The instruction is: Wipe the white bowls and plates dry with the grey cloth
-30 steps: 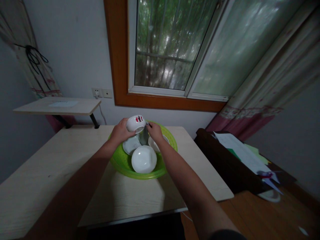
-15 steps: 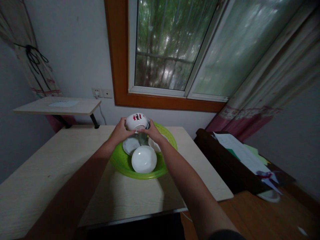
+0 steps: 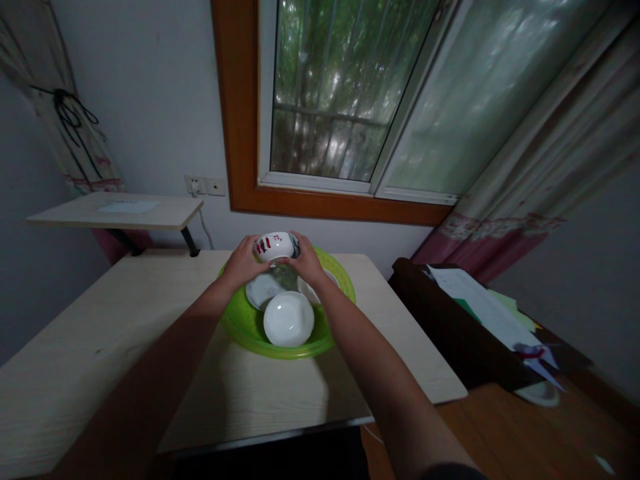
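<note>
Above the back of a green basin, a white bowl with red and dark markings is tilted with its outside toward me. My left hand grips its left side, thumb along the lower edge. On the other side my right hand is closed round it. A dark greyish patch shows by my right fingers; I cannot tell if it is a cloth or part of the bowl. Inside the basin lie a plain white bowl, a white dish and another white bowl partly behind my right forearm.
The basin stands on a pale wooden table. A small raised shelf with a paper on it is at the back left. To the right, a dark brown piece of furniture carries papers. A window is behind.
The held bowl has turned in my hands, so its red markings now sit further left and slant differently. Both hands have stayed at nearly the same spot above the basin.
</note>
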### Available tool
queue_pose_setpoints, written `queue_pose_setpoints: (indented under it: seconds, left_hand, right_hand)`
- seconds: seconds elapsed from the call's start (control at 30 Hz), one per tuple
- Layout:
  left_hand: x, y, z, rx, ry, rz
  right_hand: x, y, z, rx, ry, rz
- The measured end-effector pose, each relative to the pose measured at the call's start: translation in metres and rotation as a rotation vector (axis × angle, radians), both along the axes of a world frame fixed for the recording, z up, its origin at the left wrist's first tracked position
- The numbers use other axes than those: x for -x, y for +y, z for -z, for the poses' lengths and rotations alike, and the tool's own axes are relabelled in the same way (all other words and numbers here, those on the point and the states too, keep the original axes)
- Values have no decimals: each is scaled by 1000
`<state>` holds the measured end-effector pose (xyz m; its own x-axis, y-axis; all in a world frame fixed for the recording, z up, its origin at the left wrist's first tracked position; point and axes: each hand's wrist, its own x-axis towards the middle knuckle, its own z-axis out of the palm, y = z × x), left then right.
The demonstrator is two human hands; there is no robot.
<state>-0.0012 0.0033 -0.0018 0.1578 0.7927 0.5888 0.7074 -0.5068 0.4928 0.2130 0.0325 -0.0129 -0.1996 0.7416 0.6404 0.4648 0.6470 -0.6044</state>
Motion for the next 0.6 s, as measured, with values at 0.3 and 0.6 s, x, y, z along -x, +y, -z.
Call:
queue_pose_setpoints:
  seconds: [0.3, 0.6]
  left_hand:
    - [0, 0, 0, -38, -20, -51]
    - [1, 4, 6, -27, -22, -58]
  right_hand:
    - [10, -25, -16, -259, -219, -95]
    - [30, -46, -28, -370, -471, -96]
